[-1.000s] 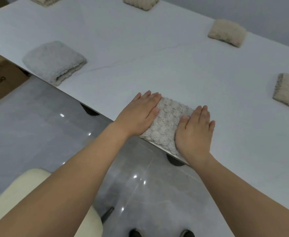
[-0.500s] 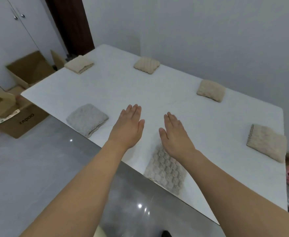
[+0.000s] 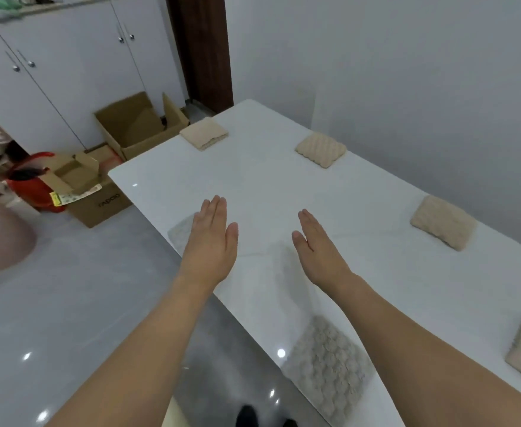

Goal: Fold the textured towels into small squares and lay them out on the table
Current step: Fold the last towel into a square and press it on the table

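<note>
Towels sit folded around the white table [image 3: 253, 180]: grey towel [image 3: 180, 234] at near edge, partly behind left hand [image 3: 211, 241], cream towel [image 3: 203, 133] at far-left corner. L hand flat, fingers straight, holding nothing, raised over tabletop. R hand [image 3: 317, 251] likewise, fingers extended. Grey bobbled towel [image 3: 327, 368] lies at near edge below R forearm. Three more beige squares w/ bumps along the wall side.

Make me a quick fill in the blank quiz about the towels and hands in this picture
1. Both the left hand and right hand are ____, holding nothing.
2. The grey folded towel lies at the table's ____ edge.
3. The open cardboard box stands on the ____.

Missing words: open; near; floor
</note>
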Demonstrator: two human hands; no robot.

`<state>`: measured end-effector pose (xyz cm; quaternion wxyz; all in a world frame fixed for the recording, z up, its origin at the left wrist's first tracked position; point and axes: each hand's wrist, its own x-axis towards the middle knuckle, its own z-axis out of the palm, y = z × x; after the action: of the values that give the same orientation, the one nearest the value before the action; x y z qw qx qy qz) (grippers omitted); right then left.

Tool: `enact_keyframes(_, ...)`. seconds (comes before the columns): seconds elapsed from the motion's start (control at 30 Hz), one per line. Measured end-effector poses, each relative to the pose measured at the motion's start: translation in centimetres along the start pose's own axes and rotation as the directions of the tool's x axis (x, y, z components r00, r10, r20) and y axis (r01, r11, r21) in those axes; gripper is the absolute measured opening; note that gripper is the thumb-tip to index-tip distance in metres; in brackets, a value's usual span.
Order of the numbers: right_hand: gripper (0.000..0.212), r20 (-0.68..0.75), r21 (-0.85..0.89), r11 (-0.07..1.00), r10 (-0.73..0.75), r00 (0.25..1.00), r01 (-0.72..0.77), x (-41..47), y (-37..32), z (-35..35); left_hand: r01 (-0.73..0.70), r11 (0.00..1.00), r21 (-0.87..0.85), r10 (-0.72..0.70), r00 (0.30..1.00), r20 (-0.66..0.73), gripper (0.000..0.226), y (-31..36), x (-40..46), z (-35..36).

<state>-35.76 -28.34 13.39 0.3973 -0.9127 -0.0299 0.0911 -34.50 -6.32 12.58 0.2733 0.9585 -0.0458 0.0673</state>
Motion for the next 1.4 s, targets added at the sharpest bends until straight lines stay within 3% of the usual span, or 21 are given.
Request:
enact_keyframes(0.27, 0.049, 0.191, 0.214, 0.977, -0.047, 0.98, 0.005, 10.2, -1.0, 8.4, 0.265, 0.927, -0.264, -0.293, 0.954, -0.07, 0.055, -10.3, 3.2, 5.2)
enact_keyframes(0.47, 0.046, 0.254, 0.274, 0.961, -0.12, 0.96, 0.047, 17.9, 1.1, 14.2, 0.39, 0.793, -0.467, -0.5, 0.855, -0.136, 0.055, -15.6, 4.8, 9.5)
enact_keyframes(0.7, 0.046, 0.26, 0.341, 0.938, -0.164, 0.952, 0.069, 21.9, 3.3, 17.8, 0.385, 0.604, -0.698, -0.635, 0.762, -0.129, 0.052, -16.6, 6.3, 12.0)
enact_keyframes(0.87, 0.046, 0.257, 0.382, 0.918, -0.215, 0.942, 0.105, 22.4, 3.2, 19.2, 0.367, 0.537, -0.76, -0.673, 0.729, -0.124, 0.051, -16.5, 6.7, 11.9)
enact_keyframes(1.13, 0.052, 0.231, 0.42, 0.899, -0.237, 0.943, 0.123, 22.6, 2.7, 20.5, 0.378, 0.582, -0.721, -0.645, 0.754, -0.125, 0.052, -16.8, 6.6, 12.2)
enact_keyframes(1.27, 0.052, 0.215, 0.426, 0.894, -0.251, 0.944, 0.141, 22.6, 2.8, 20.5, 0.399, 0.67, -0.626, -0.609, 0.778, -0.155, 0.054, -17.0, 6.7, 12.6)
enact_keyframes(1.4, 0.052, 0.227, 0.26, 0.933, -0.309, 0.924, 0.248, 22.6, 2.7, 20.5, 0.439, 0.774, -0.457, -0.56, 0.811, -0.169, 0.054, -17.4, 6.9, 13.0)
